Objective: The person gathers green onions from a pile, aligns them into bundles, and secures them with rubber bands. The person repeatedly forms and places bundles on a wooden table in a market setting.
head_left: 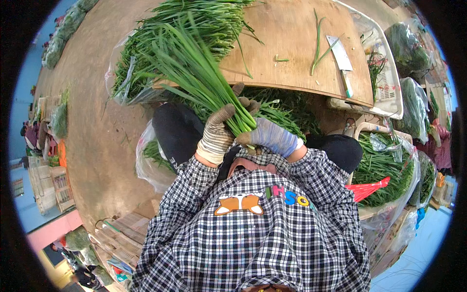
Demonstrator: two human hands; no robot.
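Observation:
A bundle of long green leafy stalks, like garlic chives [215,80], lies in my left hand [220,131], whose striped, soiled glove wraps its lower part. My right hand [271,137], in a blue-grey knitted glove, grips the pale stem ends of the same bundle. The leaves fan out toward the upper left. Beyond them a big heap of the same greens [219,25] rests on a wooden board [284,40]. On the board's right part lie a cleaver [341,60] with a white handle and a few loose leaves [317,47].
A white plastic crate [396,91] stands under the board's right side. Right of my knee is a lined basket of greens [383,168] with a red strip [370,188]. Plastic bags of greens [412,106] stand farther right. More greens lie beneath the board. Other people are far off at left.

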